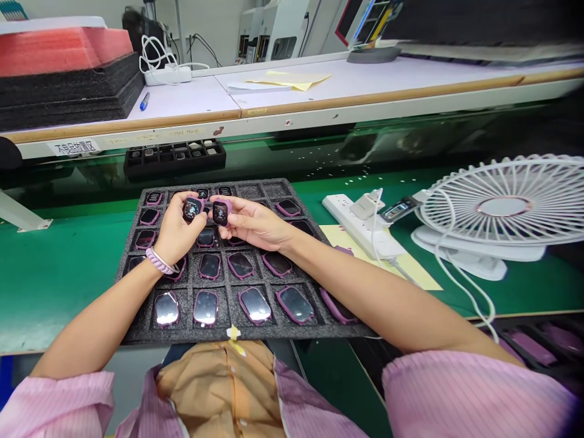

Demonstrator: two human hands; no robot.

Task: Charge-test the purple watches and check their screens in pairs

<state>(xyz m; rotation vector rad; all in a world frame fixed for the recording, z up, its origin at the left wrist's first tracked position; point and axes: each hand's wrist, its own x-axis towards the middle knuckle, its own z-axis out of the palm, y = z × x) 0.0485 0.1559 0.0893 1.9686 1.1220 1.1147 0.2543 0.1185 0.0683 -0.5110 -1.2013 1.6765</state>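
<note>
My left hand [176, 234] grips a purple smartwatch [192, 209] without a strap, its screen lit with a watch face. In my right hand [253, 222] is a second purple smartwatch [221, 213], also lit and pinched between thumb and fingers. The two watches are side by side, a small gap apart, above the far half of a dark grey foam tray [223, 333]. Rows of purple-framed watches fill many of its square pockets, such as a dark-screened watch [210, 266] below my hands. Several at the back show lit screens. My hands and forearms hide some pockets.
Right of the tray, a white power strip [360, 222] lies on yellow paper beside a white fan [502, 207] with a trailing cable. A smaller black tray [176, 159] sits behind, under a raised shelf [191, 100]. Red and black foam blocks [68, 79] are stacked at upper left.
</note>
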